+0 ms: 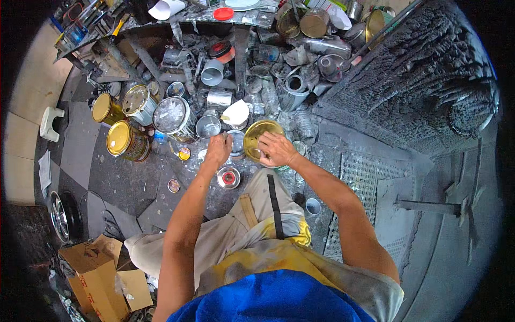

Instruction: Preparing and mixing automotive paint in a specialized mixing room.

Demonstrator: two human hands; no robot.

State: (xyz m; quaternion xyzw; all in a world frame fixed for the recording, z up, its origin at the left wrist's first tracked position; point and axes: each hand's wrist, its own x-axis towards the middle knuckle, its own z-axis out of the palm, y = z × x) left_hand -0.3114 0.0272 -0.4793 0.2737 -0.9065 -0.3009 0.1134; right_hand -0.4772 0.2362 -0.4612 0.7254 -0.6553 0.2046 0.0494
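My left hand [218,151] is closed, fingers pressed together, just beside a clear cup [208,127] and a second cup with grey contents [236,138]. What it pinches, if anything, is too small to make out. My right hand [277,149] reaches over the near right side of an open gold-lined can [256,135], its fingers curled at the rim. A small pale piece shows by those fingertips; whether they grip it or the rim I cannot tell. Closer to my legs stands a metal tin with a red cap [229,177].
Lidded paint cans [171,115] and gold tins [120,138] stand to the left. A cluttered bench [252,19] crosses the far side. At right are a perforated metal plate [370,172] and a dark crusted panel [407,70]. A cup [313,206] sits by my right knee; cardboard boxes [99,284] lie lower left.
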